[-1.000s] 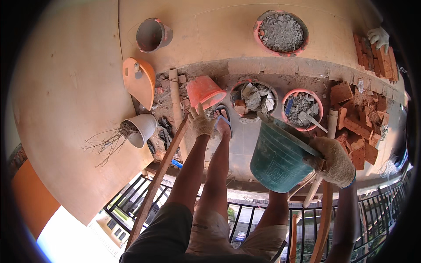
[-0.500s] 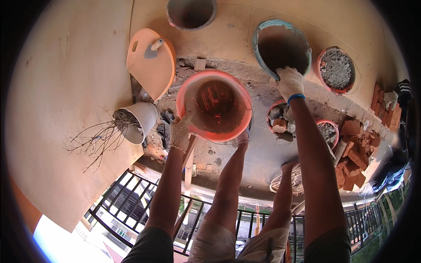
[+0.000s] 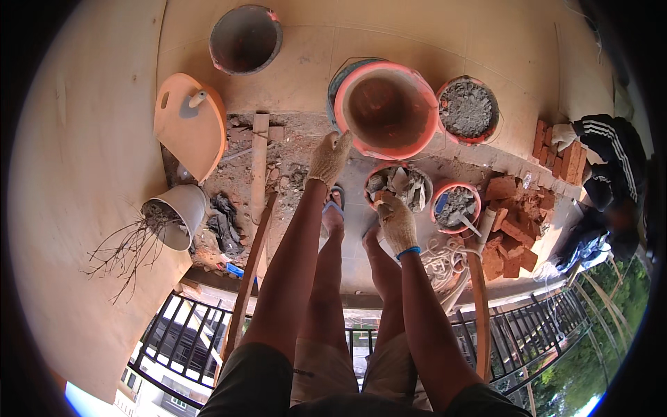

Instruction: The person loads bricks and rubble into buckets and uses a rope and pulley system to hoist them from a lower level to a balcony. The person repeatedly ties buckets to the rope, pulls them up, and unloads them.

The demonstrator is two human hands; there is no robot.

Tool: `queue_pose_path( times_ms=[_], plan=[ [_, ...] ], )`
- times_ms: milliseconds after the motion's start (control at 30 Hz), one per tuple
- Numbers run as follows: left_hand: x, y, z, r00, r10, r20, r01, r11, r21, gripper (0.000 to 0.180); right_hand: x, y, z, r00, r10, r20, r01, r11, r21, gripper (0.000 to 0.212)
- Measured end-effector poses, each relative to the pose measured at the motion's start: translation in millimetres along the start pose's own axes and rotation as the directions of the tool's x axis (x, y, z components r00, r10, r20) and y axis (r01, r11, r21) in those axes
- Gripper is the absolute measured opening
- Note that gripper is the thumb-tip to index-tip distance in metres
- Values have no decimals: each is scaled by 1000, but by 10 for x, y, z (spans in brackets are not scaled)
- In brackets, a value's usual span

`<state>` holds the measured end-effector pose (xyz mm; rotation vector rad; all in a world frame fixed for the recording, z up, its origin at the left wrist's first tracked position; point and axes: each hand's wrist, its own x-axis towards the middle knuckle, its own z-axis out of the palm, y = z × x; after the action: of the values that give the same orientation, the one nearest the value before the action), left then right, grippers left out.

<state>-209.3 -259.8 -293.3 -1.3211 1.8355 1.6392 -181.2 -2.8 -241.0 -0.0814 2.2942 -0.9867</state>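
Note:
My left hand (image 3: 330,157), in a knitted work glove, has its fingers closed at the near left rim of an orange bucket (image 3: 424,125). That bucket appears to hold nothing and sits over a teal bucket (image 3: 335,94), whose edge shows behind it. My right hand (image 3: 396,222), gloved with a blue band at the wrist, is over the near rim of a bucket of rubble (image 3: 429,184). Its fingers look bent, but whether they grip the rim is hidden. Beside it stands a small pink-rimmed bucket (image 3: 476,194) with grey debris and a trowel-like tool.
A bucket of grey rubble (image 3: 469,108) and a dark bucket (image 3: 246,40) stand farther back. Broken bricks (image 3: 511,236) lie right, near another person (image 3: 611,153) handling bricks. Left are an orange board (image 3: 184,125), a tipped white bucket (image 3: 182,215) with twigs, and wood strips (image 3: 259,160).
The orange bucket has moved right and away, onto the teal bucket. My right hand has left the teal bucket's rim and come nearer, to the rubble bucket. The view has shifted right.

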Motion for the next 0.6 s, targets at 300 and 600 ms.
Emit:
queue_pose_path(
  times_ms=[300, 600],
  plan=[
    [-65, -362, -1066, 981, -183, -61, 139, 890, -434, 62, 420, 977, -969, 978, 201, 57, -208, 954, 214, 38],
    [1978, 603, -1355, 956, -274, 106, 238, 511, -826, 130, 2029, -43, 444, 576, 785, 228, -599, 216, 771, 63]
  ],
)
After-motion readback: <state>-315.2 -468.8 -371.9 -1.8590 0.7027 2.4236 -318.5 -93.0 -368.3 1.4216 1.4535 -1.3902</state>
